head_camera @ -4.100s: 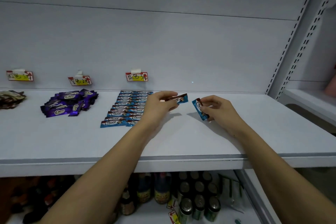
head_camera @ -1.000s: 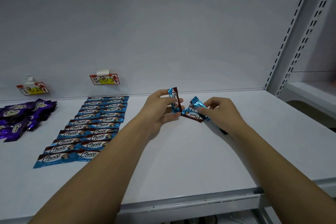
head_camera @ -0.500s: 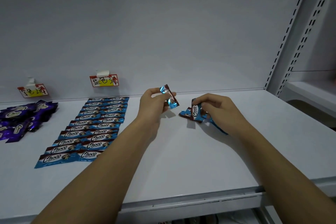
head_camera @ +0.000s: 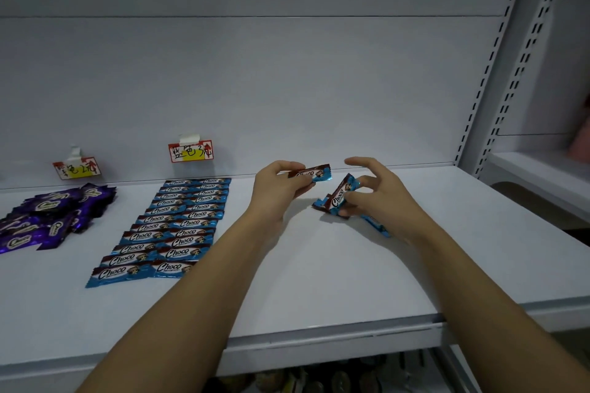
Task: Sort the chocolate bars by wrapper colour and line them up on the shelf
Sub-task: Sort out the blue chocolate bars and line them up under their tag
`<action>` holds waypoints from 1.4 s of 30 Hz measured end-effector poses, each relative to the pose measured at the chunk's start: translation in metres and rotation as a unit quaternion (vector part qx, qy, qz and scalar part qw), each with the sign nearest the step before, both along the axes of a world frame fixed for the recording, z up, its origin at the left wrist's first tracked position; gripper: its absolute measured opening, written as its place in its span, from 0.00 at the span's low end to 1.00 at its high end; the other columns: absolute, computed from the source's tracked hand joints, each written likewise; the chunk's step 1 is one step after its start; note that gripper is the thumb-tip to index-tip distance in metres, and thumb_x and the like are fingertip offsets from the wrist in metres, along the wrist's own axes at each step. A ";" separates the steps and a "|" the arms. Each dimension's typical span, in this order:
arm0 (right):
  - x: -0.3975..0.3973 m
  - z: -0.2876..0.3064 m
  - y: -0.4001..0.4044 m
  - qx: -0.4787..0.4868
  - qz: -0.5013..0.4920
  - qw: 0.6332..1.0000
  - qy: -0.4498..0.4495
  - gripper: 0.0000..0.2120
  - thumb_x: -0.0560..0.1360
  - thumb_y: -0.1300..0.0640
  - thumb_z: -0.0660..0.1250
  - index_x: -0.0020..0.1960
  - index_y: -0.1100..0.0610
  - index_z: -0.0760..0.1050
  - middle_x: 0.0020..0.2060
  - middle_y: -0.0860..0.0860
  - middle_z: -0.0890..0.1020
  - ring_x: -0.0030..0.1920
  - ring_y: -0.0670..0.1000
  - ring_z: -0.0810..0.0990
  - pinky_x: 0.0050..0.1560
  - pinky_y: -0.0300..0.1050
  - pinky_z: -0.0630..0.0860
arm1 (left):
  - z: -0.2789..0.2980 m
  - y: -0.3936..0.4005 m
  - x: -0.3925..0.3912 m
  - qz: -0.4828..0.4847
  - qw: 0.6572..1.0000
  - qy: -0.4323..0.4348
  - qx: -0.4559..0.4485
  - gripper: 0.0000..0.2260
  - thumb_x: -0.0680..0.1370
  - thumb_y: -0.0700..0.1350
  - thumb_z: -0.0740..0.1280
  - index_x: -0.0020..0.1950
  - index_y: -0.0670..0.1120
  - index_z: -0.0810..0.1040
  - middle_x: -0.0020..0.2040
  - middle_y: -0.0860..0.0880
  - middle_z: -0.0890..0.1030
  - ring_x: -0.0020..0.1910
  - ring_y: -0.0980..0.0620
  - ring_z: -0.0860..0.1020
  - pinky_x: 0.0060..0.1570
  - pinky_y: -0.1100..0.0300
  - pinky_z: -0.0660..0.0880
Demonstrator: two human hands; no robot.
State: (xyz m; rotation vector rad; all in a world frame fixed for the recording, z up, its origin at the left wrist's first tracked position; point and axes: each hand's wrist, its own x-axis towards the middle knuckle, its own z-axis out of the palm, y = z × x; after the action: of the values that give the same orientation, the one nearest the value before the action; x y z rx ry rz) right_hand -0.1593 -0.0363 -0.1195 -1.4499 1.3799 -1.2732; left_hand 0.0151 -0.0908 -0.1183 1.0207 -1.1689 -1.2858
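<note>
Above shelf (head_camera: 319, 281) | left hand (head_camera: 277, 188) fingers pinch blue bar (head_camera: 314, 173) | right hand (head_camera: 380, 195) fingers grip blue bars (head_camera: 338, 198)

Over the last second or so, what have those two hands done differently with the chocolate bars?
The left hand has turned its blue bar from upright to lying level, still pinched. The right hand has spread its upper fingers and now holds a tilted bar propped on the shelf, with other blue bars under it. The blue rows and purple pile lie as before.
</note>
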 end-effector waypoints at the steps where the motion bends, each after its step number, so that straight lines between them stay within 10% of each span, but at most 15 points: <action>1: 0.001 0.001 0.002 0.003 0.003 1.000 -0.002 0.21 0.74 0.70 0.66 0.61 0.50 0.75 0.51 0.57 0.80 0.43 0.56 0.86 0.46 0.46 0.83 | 0.001 0.003 0.000 0.003 0.999 -0.030 -0.018 0.08 0.74 0.31 0.70 0.47 0.41 0.77 0.48 0.41 0.83 0.44 0.48 0.84 0.52 0.57 0.81; 7: 0.015 -0.002 0.015 0.005 -0.033 0.996 0.086 0.06 0.71 0.68 0.71 0.41 0.62 0.75 0.40 0.57 0.85 0.38 0.53 0.85 0.42 0.44 0.80 | 0.015 0.025 0.018 -0.017 0.986 -0.130 -0.103 0.11 0.72 0.32 0.71 0.44 0.49 0.82 0.46 0.47 0.83 0.49 0.46 0.83 0.56 0.51 0.79; 15: 0.088 0.006 0.032 -0.014 0.064 0.989 0.136 0.08 0.75 0.65 0.68 0.49 0.54 0.82 0.40 0.51 0.85 0.41 0.51 0.84 0.41 0.40 0.79 | 0.020 0.058 0.123 0.036 0.964 -0.236 -0.120 0.05 0.75 0.40 0.73 0.48 0.48 0.84 0.43 0.52 0.84 0.41 0.56 0.80 0.37 0.71 0.73; 34: 0.234 0.001 0.049 0.014 0.104 0.935 0.339 0.02 0.74 0.59 0.71 0.43 0.54 0.81 0.45 0.48 0.81 0.48 0.47 0.79 0.44 0.39 0.78 | -0.016 0.112 0.285 0.038 0.924 -0.369 -0.094 0.07 0.75 0.43 0.73 0.51 0.51 0.85 0.47 0.56 0.84 0.47 0.58 0.81 0.42 0.69 0.75; 42: 0.232 -0.001 0.049 -0.006 0.065 0.909 0.411 0.03 0.75 0.57 0.70 0.48 0.54 0.81 0.46 0.48 0.80 0.47 0.48 0.77 0.36 0.34 0.70 | -0.018 0.108 0.278 0.032 0.896 -0.429 -0.113 0.06 0.75 0.46 0.73 0.50 0.53 0.86 0.41 0.59 0.81 0.38 0.56 0.74 0.30 0.71 0.68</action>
State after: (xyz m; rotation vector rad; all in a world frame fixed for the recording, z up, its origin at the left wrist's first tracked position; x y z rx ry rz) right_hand 0.0728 0.0130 -0.1209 -2.1765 1.7381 -0.5692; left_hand 0.2930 0.0170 -0.1361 1.4893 -1.8683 -0.5912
